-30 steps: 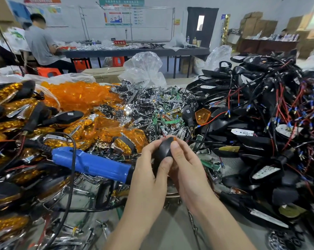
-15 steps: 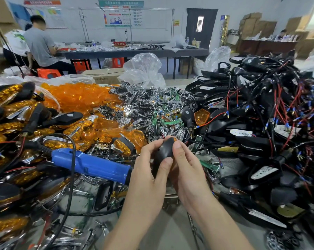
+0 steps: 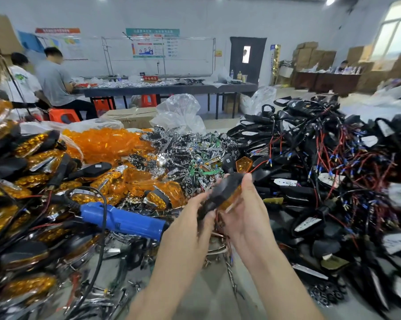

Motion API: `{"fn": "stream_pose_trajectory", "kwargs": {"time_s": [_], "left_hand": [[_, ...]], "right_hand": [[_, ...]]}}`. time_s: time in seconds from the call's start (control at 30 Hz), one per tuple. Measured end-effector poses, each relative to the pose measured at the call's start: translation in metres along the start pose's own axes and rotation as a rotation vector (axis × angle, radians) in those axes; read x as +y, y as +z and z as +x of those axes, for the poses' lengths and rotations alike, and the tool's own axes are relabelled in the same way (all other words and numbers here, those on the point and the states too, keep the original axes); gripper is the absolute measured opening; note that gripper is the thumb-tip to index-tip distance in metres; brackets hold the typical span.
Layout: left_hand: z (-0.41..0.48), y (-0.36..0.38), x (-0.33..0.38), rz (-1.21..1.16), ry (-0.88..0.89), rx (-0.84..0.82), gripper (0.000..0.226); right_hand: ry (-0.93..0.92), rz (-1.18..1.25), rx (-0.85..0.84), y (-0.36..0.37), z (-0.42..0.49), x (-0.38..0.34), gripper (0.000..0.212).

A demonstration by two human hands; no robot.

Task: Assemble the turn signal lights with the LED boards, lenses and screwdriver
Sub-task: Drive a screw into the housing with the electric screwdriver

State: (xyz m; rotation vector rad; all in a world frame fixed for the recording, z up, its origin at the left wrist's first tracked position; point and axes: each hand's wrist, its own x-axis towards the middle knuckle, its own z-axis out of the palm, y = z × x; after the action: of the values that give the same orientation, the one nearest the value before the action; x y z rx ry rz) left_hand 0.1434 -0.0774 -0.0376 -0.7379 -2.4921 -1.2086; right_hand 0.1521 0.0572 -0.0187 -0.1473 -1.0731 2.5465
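Both hands hold one black turn signal light (image 3: pixel 222 190) with an amber lens on its underside, just above the table's middle. My left hand (image 3: pixel 190 220) grips its lower left end, and my right hand (image 3: pixel 245 211) cups it from the right, thumb up along the housing. The light is tilted and motion-blurred. A blue electric screwdriver (image 3: pixel 123 220) lies on the pile just left of my left hand. Loose amber lenses (image 3: pixel 107 144) are heaped behind it, and LED boards with chrome reflectors (image 3: pixel 190 153) fill the middle.
Finished amber lights (image 3: pixel 22 181) pile up on the left. Black housings with red and black wires (image 3: pixel 321 169) cover the right. Clear plastic bags (image 3: pixel 178 114) sit beyond the table. Two people (image 3: pixel 54 82) work at a far table.
The light has been turned from end-on to a slanted side view, so its amber lens now shows. Both hands shifted slightly up and right, and the head tilted upward.
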Motion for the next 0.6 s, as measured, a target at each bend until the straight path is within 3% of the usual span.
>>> {"fn": "stream_pose_trajectory", "kwargs": {"time_s": [0.1,0.23,0.37,0.47,0.6], "left_hand": [[0.000,-0.009,0.020,0.117,0.093,0.039,0.030],[-0.002,-0.017,0.052,0.132,0.198,0.058,0.028],[-0.005,-0.020,0.084,0.177,0.291,0.075,0.037],[-0.009,-0.019,0.108,0.210,0.407,0.062,0.042],[-0.018,-0.013,0.140,0.224,0.509,0.032,0.040]], "right_hand": [[-0.049,0.053,0.019,0.005,-0.008,-0.015,0.078],[-0.029,0.128,-0.012,0.008,-0.024,-0.036,0.047],[-0.063,0.140,-0.064,0.007,-0.048,-0.063,0.052],[-0.140,0.163,-0.043,0.002,-0.073,-0.087,0.037],[-0.208,0.189,-0.040,-0.017,-0.096,-0.112,0.037]]}}
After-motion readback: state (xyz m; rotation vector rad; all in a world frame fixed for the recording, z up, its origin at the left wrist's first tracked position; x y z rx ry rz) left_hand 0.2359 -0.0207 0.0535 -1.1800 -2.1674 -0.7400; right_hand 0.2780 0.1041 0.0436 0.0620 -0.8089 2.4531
